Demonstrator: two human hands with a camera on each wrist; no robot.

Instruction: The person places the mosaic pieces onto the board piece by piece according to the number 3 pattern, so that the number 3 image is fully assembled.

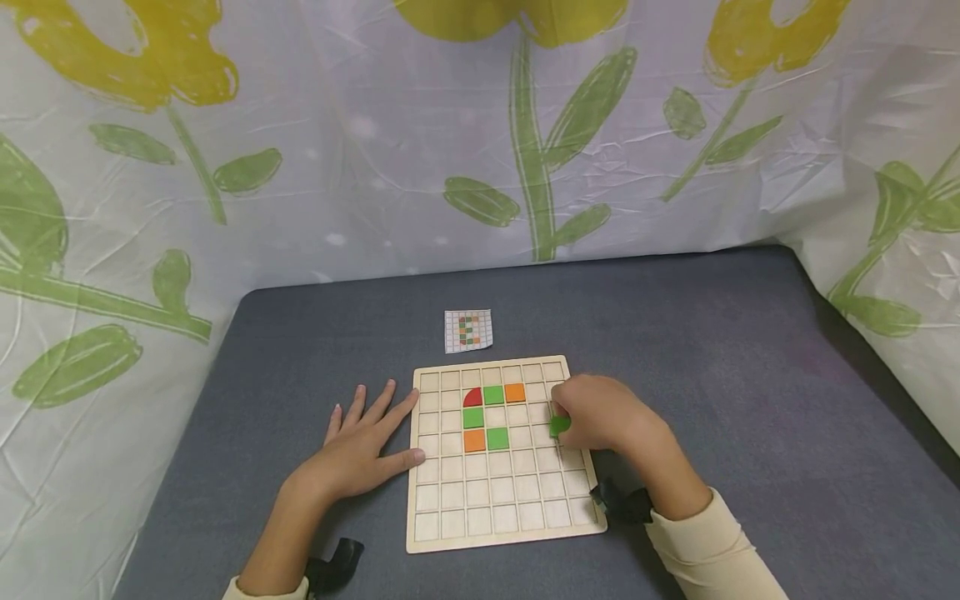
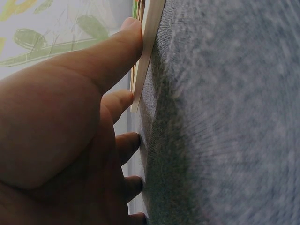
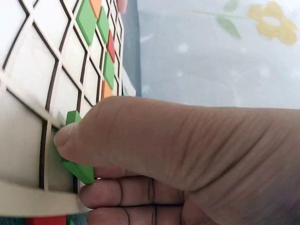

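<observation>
A wooden grid board [image 1: 523,488] lies flat on the table with several coloured tiles in its cells. Among them are a red quarter-round tile [image 1: 473,397], a green tile [image 1: 492,395] and an orange tile [image 1: 514,392]. With thumb and fingers, my right hand [image 1: 606,413] pinches a green square tile [image 3: 78,169] over the board's right columns; the thumb covers part of it in the right wrist view. On the other side, my left hand [image 1: 356,450] lies with fingers spread, thumb and index fingertip touching the board's left rim.
Behind the board lies a small printed pattern card [image 1: 468,332] showing a coloured grid. Past the board's rim in the right wrist view, a red piece [image 3: 46,220] shows beside a bit of green. A flower-printed curtain [image 1: 360,167] hangs behind the dark grey table [image 1: 675,333].
</observation>
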